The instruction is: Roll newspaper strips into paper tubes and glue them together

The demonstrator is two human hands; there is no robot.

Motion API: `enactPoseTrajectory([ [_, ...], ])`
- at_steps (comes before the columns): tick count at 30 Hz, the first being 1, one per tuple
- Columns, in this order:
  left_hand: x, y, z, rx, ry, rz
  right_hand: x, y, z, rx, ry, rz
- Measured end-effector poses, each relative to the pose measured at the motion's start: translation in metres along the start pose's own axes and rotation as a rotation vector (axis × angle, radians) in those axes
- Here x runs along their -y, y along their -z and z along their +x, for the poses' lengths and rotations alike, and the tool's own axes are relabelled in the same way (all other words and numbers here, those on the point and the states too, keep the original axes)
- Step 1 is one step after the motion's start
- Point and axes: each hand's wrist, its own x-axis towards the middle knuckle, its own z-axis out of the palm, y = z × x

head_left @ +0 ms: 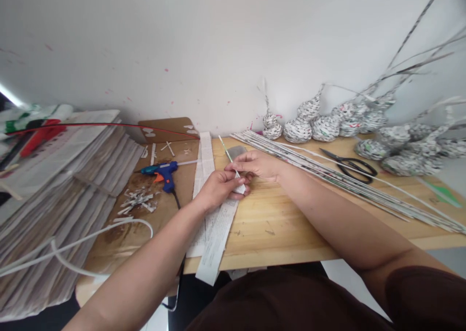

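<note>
Both hands meet over the middle of the wooden table, working on one newspaper strip (219, 239). My left hand (219, 188) has its fingers closed round the strip near its upper end, where the paper is folded or rolled narrow. Close beside it, my right hand (255, 166) pinches the thin rolled part, which sticks up to the left as a slim tube (226, 150). The strip's flat tail runs down past the table's front edge. Further newspaper strips (206, 151) lie flat under and left of my left hand.
A blue glue gun (165, 173) lies on stained cardboard (109, 239) beside paper scraps (138, 200). Stacked newspaper (91, 175) stands at the left. Right of my hands are long paper tubes (309, 163), black scissors (351, 168) and several woven paper gourds (298, 129) along the wall.
</note>
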Motion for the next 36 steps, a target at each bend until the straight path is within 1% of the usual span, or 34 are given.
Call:
enactPoseTrajectory([
  [1, 0.0001, 0.0000, 0.0001, -0.001, 0.003, 0.000, -0.0009, 0.0007, 0.0009, -0.012, 0.004, 0.005],
  [4, 0.0002, 0.0001, 0.0001, -0.001, 0.014, -0.006, -0.0032, -0.0001, 0.0033, -0.167, 0.052, 0.060],
  [5, 0.0001, 0.0002, 0.0000, 0.003, 0.016, -0.006, -0.0035, -0.0006, 0.0035, -0.195, 0.061, 0.073],
  [6, 0.0001, 0.0004, 0.0000, 0.010, 0.014, -0.003, -0.0034, -0.0007, 0.0033, -0.187, 0.060, 0.080],
  [7, 0.0001, 0.0006, 0.0000, 0.016, 0.011, 0.000, -0.0029, -0.0003, 0.0028, -0.143, 0.051, 0.077],
  [9, 0.0003, 0.0008, 0.0001, 0.026, 0.011, 0.005, -0.0017, 0.0014, 0.0013, -0.012, 0.018, 0.055],
  [10, 0.0005, 0.0007, 0.0002, 0.029, 0.014, 0.006, -0.0013, 0.0022, 0.0009, 0.033, 0.007, 0.041],
  [11, 0.0008, 0.0006, 0.0004, 0.031, 0.018, 0.006, -0.0011, 0.0028, 0.0007, 0.042, 0.006, 0.032],
  [12, 0.0011, 0.0003, 0.0004, 0.030, 0.022, 0.004, -0.0013, 0.0029, 0.0009, 0.009, 0.019, 0.031],
  [15, 0.0020, -0.0003, 0.0005, 0.041, 0.028, -0.002, -0.0027, 0.0021, 0.0024, -0.172, 0.082, 0.068],
  [16, 0.0023, -0.0002, 0.0004, 0.046, 0.029, -0.004, -0.0029, 0.0020, 0.0025, -0.190, 0.092, 0.076],
  [17, 0.0025, -0.0001, 0.0004, 0.048, 0.030, -0.004, -0.0030, 0.0023, 0.0023, -0.163, 0.085, 0.073],
  [20, 0.0028, 0.0005, 0.0003, 0.044, 0.034, -0.002, -0.0018, 0.0036, 0.0006, 0.029, 0.018, 0.014],
  [21, 0.0027, 0.0004, 0.0003, 0.044, 0.032, -0.004, -0.0014, 0.0034, 0.0001, 0.054, 0.003, 0.000],
  [22, 0.0026, 0.0003, 0.0003, 0.045, 0.031, -0.002, -0.0011, 0.0027, -0.0001, 0.036, 0.001, -0.002],
  [25, 0.0019, -0.0004, 0.0000, 0.048, 0.031, 0.013, -0.0002, -0.0007, 0.0000, -0.148, 0.048, 0.029],
  [26, 0.0015, -0.0006, 0.0000, 0.047, 0.034, 0.019, 0.0002, -0.0013, -0.0001, -0.171, 0.055, 0.036],
  [27, 0.0011, -0.0006, 0.0000, 0.045, 0.038, 0.025, 0.0007, -0.0012, -0.0003, -0.151, 0.051, 0.037],
  [30, 0.0002, -0.0003, -0.0001, 0.048, 0.040, 0.032, 0.0021, 0.0013, -0.0015, 0.030, -0.006, -0.007],
  [31, 0.0001, -0.0002, -0.0002, 0.049, 0.041, 0.035, 0.0023, 0.0019, -0.0017, 0.051, -0.010, -0.025],
  [32, 0.0001, -0.0001, -0.0003, 0.048, 0.041, 0.040, 0.0024, 0.0020, -0.0018, 0.029, 0.003, -0.035],
  [35, 0.0006, 0.0003, -0.0007, 0.051, 0.040, 0.057, 0.0021, -0.0001, -0.0020, -0.159, 0.078, -0.014],
  [36, 0.0009, 0.0005, -0.0007, 0.053, 0.039, 0.060, 0.0021, -0.0006, -0.0022, -0.177, 0.083, -0.007],
])
